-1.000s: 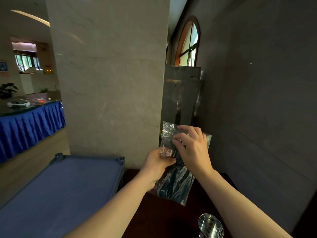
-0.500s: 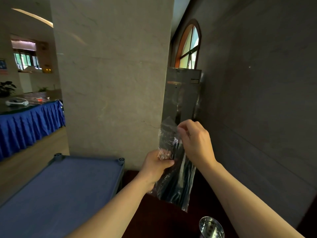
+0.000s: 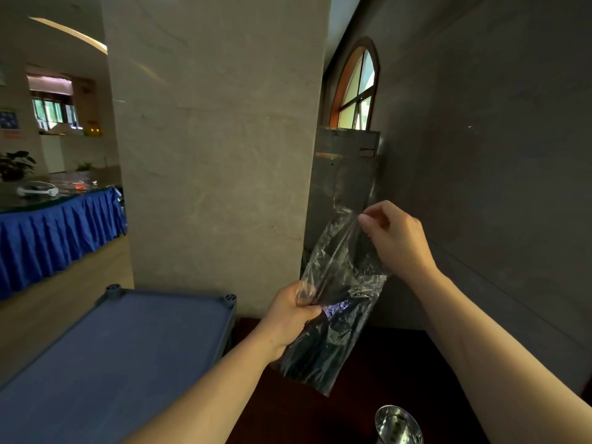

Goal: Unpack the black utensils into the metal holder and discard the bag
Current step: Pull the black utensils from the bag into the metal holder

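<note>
A clear plastic bag hangs upright in front of me with black utensils bunched in its lower half. My left hand grips the bag around its middle, utensils inside the grasp. My right hand pinches the bag's upper right edge and holds it stretched up and to the right. The shiny metal holder stands on the dark table at the bottom edge of the view, below the bag and partly cut off.
A blue-topped cart stands to the left of the dark table. A stone pillar rises straight ahead, with a grey metal cabinet behind the bag and a dark wall on the right. A blue-skirted table stands far left.
My right hand has moved up and to the right, pulling the bag's top edge out so the bag spreads open. My left hand keeps its grip lower on the bag.
</note>
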`<action>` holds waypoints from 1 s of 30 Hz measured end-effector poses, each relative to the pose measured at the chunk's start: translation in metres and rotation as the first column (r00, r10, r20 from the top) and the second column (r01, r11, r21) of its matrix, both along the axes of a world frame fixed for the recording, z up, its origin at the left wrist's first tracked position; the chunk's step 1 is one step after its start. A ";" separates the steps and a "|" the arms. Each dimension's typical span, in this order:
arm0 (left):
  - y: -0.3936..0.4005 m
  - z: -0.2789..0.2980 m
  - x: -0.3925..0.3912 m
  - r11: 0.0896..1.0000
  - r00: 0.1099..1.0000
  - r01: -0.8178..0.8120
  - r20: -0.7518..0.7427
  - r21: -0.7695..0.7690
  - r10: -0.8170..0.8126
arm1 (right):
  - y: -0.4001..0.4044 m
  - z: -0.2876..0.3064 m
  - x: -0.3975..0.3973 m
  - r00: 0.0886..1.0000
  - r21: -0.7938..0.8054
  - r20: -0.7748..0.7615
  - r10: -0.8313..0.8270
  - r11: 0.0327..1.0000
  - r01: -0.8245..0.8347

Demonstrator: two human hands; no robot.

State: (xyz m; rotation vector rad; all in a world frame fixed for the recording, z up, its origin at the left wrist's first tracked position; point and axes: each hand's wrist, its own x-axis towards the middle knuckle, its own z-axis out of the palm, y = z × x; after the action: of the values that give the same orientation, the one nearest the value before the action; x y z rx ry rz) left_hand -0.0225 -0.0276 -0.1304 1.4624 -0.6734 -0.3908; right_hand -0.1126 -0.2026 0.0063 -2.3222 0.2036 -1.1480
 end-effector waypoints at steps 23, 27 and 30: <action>0.013 -0.023 0.009 0.996 0.955 -0.020 -0.296 -0.082 -0.005 | -0.007 -0.029 -0.008 0.978 0.148 0.209 -0.018 0.989 -0.014; 0.009 -0.024 0.005 0.996 0.947 -0.020 -0.321 -0.087 -0.009 | 0.014 -0.038 -0.004 0.946 -0.051 -0.201 0.254 0.962 -0.269; 0.006 -0.024 0.001 0.994 0.947 0.010 -0.319 -0.110 -0.045 | 0.015 -0.044 -0.002 0.845 -0.097 -0.498 0.195 0.956 -0.278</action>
State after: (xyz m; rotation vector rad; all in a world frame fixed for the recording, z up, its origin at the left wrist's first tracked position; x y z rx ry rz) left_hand -0.0212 -0.0214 -0.1540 1.2513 -0.4449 -0.5917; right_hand -0.1144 -0.1877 -0.0378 -2.6610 -0.0074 -0.4583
